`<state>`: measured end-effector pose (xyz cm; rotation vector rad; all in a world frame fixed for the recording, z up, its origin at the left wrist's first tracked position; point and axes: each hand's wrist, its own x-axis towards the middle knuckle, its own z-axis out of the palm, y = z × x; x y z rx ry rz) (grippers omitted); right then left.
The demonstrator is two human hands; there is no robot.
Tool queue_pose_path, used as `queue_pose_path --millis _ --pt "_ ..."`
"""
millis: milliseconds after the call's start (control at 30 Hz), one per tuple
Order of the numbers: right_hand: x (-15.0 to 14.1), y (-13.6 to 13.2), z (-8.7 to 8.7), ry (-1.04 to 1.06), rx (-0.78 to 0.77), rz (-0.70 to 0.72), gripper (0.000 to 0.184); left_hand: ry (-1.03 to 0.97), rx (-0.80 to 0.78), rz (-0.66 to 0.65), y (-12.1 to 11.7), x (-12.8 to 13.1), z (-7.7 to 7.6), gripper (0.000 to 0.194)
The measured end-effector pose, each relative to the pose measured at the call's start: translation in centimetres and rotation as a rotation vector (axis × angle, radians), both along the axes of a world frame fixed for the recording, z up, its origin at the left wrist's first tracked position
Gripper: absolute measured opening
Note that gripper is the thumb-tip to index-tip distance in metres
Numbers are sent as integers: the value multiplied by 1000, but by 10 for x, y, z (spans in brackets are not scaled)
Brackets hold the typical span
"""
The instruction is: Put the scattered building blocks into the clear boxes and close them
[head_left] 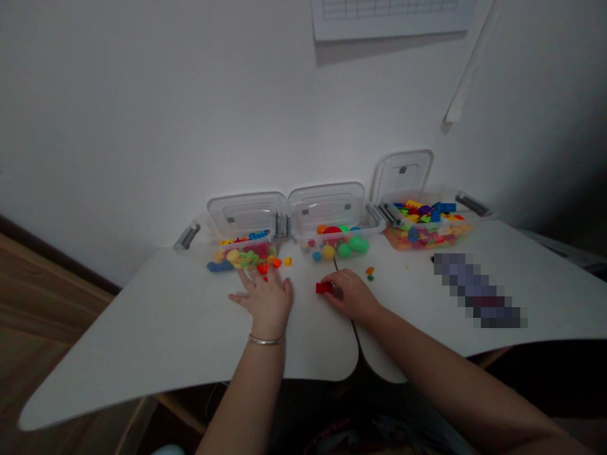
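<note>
My right hand [353,295] pinches a small red toy block [324,288] just above or on the white tabletop, near the seam. My left hand [268,300] lies with fingers spread in front of the left clear box [199,256]. By its fingertips are small orange and red pieces [276,262], and a yellow piece [288,261] lies a little to the right. Whether the fingertips touch these pieces is hard to see. A small orange and green piece [370,273] rests to the right of my right hand.
A middle clear box [308,243] holds colourful balls; a right clear box [467,230] holds toy bricks. Their lids stand raised against the wall. A pixelated object [477,291] lies on the right of the white table [156,328], whose two sections meet at a dark seam.
</note>
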<state>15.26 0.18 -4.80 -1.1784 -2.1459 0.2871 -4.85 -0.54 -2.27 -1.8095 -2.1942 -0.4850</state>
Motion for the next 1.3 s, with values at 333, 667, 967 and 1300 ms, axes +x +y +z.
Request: queue_pose_path --millis 333,667,967,1300 --pt "2 2 -2 69 4 1 21 63 -80 -230 6 0 -3 45" --pt "8 1 10 262 136 -74 21 -116 -25 -747 22 0 -4 25" --pt "101 27 73 425 509 -549 20 -108 63 -796 17 2 7 22" --pt "205 88 90 310 262 -918 13 40 -46 -168 -3 16 -10 54"
